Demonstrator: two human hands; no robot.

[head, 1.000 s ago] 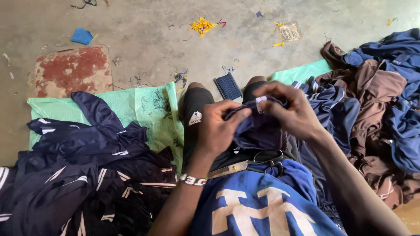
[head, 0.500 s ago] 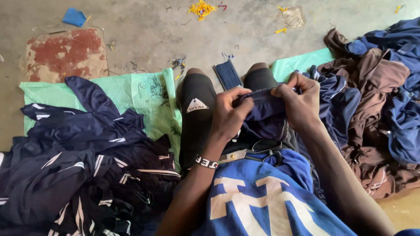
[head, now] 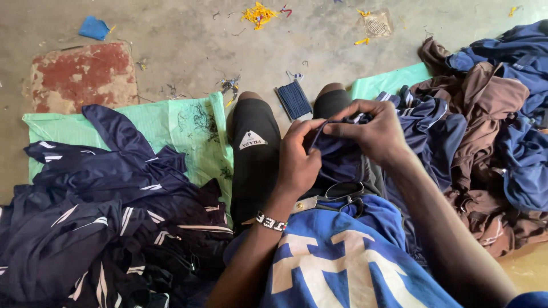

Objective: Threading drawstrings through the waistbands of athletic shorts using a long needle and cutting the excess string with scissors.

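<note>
The person sits on a bare concrete floor (head: pixel 188 40), legs stretched forward, with open floor ahead of the knees and cloth crowding both sides. A pale green sheet (head: pixel 171 122) lies under the legs, its far edge running left to right just short of a worn red patch (head: pixel 80 74) in the concrete. On the left, a heap of dark navy garments with white stripes (head: pixel 103 222) covers the sheet's near part; on the right, a pile of brown and blue garments (head: pixel 491 125) reaches to the picture's edge. A small dark blue ribbed piece (head: pixel 294 100) lies between the knees, its long axis pointing away and slightly left. A white triangular label (head: pixel 249 141) sits on the black shorts at the left thigh. Over the lap, the left hand (head: pixel 297 162) and the right hand (head: pixel 374 131) are both closed in a pinch on a dark navy garment (head: pixel 337 157), holding its upper edge taut between them, running roughly left to right. Scissors (head: pixel 331 197) rest on the lap just below it, handles to the right.
</note>
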